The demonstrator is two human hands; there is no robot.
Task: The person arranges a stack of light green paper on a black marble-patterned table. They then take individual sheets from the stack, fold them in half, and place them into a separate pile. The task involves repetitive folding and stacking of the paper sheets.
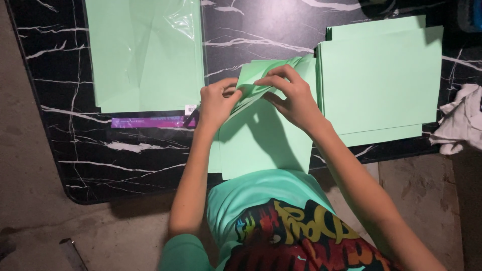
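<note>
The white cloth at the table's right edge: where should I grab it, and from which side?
Pinch the white cloth at its raised, crumpled middle, probably coming from above. It lies bunched in folds partly over the table edge, clear of the stack of green paper, so folds give an easy grip.

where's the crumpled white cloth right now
In the head view the crumpled white cloth lies at the far right edge of the black marble-patterned table, just right of the stack of light green paper sheets.

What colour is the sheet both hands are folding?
Light green, the folded sheet pinched by both hands; clearest in the head view.
</note>
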